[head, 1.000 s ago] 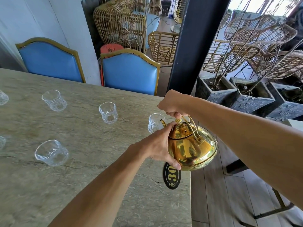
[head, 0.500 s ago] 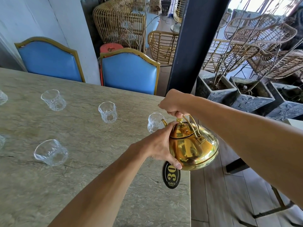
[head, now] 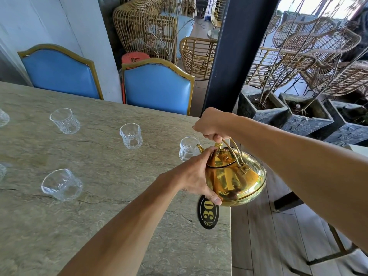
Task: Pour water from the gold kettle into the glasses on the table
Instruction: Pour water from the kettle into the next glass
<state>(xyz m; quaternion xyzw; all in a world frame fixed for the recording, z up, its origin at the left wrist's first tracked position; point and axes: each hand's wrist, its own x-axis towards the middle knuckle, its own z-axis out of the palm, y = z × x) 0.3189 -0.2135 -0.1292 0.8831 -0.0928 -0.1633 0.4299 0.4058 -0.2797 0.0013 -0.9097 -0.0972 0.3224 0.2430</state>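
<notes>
The gold kettle (head: 237, 178) hangs tilted above the table's right edge, its spout at the rim of a clear glass (head: 187, 149). My right hand (head: 212, 124) is closed around the kettle's handle from above. My left hand (head: 196, 176) cups the kettle's left side, fingers on the lid and thumb under the body. More clear glasses stand on the stone table (head: 95, 196): one mid-table (head: 131, 136), one farther left (head: 64, 120), one near me (head: 61, 185). Parts of other glasses show at the left border. I cannot tell whether water flows.
A black oval number plate (head: 208, 213) lies at the table's right edge under the kettle. Two blue chairs (head: 157, 86) stand behind the table. A dark pillar (head: 237, 50), stone planters (head: 262, 108) and rattan chairs lie to the right and behind.
The kettle and both hands have shifted only slightly; the tilt toward the glass looks much the same. The glasses have not moved.
</notes>
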